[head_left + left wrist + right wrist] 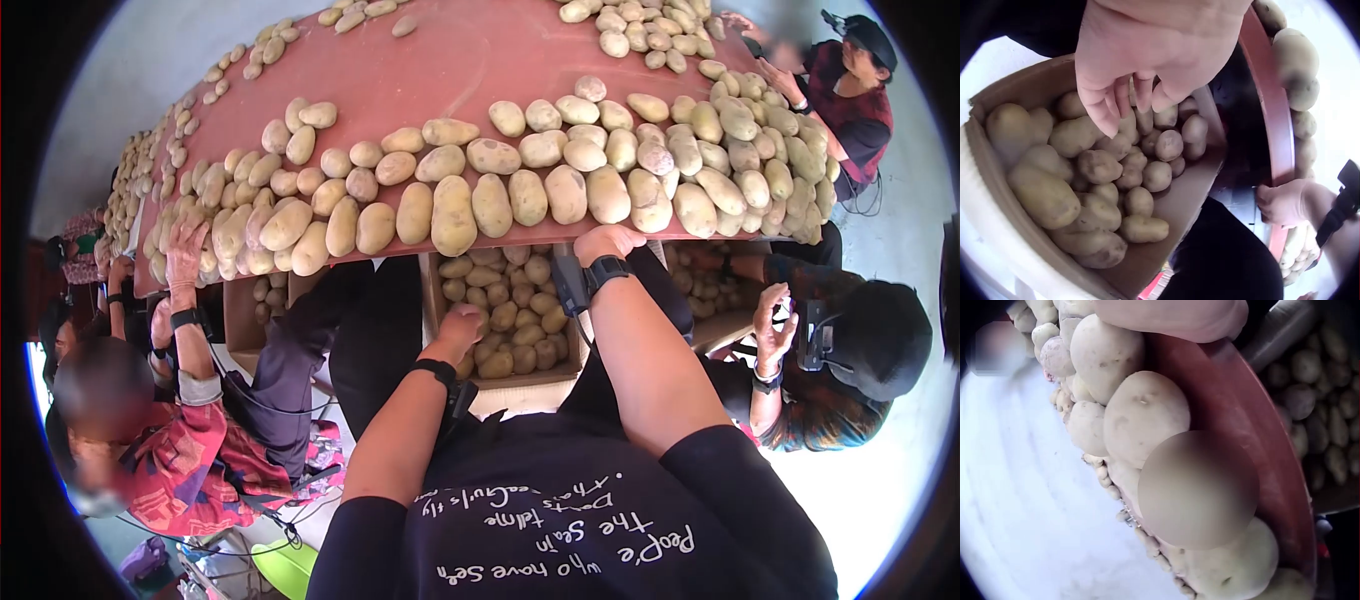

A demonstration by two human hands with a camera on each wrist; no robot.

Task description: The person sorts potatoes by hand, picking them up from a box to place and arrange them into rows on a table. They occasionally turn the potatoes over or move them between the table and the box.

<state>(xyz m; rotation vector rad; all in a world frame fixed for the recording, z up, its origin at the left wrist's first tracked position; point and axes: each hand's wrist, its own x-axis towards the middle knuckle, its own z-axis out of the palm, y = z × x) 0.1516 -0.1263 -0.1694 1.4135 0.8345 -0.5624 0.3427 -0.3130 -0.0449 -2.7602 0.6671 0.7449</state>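
Over the cardboard box [1166, 250] of potatoes [1099, 167], my left hand [1160, 50] hangs with fingers loosely bent, and no potato shows in it. The head view has the same left hand [462, 328] above the left part of the box [572, 372]. My right hand [610, 241] rests at the table's front edge, below a row of potatoes [567, 195]. Its loosely bent fingers show at the red rim in the left wrist view, where the right hand [1282, 203] holds no visible potato. Only part of the right hand [1175, 317] shows in the right wrist view.
Potatoes crowd the near edge and right end of the red table [460, 65]. People sit close on both sides, one in a patterned red top [180, 465], another in a dark cap [880, 335]. More potato boxes [245, 325] stand under the table. My legs flank the middle box.
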